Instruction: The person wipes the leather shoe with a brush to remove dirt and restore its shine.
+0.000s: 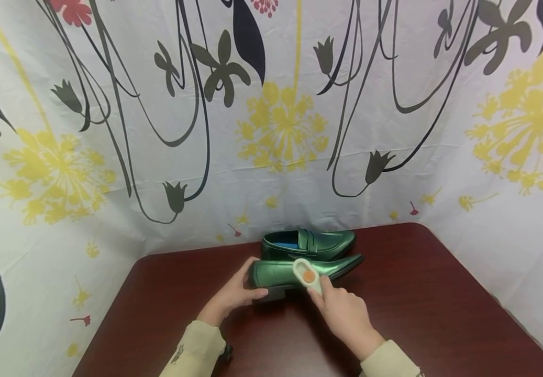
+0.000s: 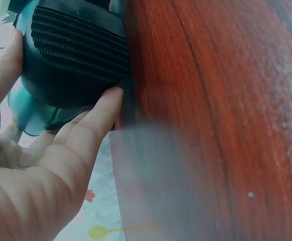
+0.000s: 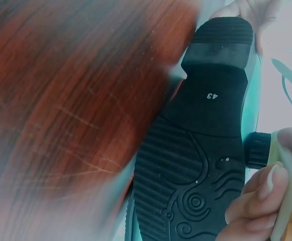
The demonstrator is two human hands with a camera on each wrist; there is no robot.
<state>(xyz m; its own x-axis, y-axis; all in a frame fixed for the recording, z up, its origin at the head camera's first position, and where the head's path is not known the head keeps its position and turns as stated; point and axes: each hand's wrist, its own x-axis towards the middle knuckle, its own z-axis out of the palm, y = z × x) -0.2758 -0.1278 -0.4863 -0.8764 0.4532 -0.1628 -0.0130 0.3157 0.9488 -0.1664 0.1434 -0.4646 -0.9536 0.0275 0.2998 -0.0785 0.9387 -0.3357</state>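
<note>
My left hand (image 1: 235,290) grips a shiny green loafer (image 1: 273,273) by its heel, with the thumb on one side and the fingers round the other. This loafer lies tipped on its side, its black sole (image 3: 201,135) marked 43 facing me. In my right hand (image 1: 344,314) is a pale-green handled brush (image 1: 306,272) with an orange spot on its back. Its dark bristle head (image 3: 259,150) sits right at the loafer's upper side, near mid-length. The left wrist view shows fingertips around the ribbed black heel (image 2: 78,45).
A second green loafer (image 1: 328,246) with a blue insole stands upright just behind the held one. Both are near the back edge of the dark red wooden table (image 1: 408,293). A white floral cloth (image 1: 271,199) hangs behind and at both sides.
</note>
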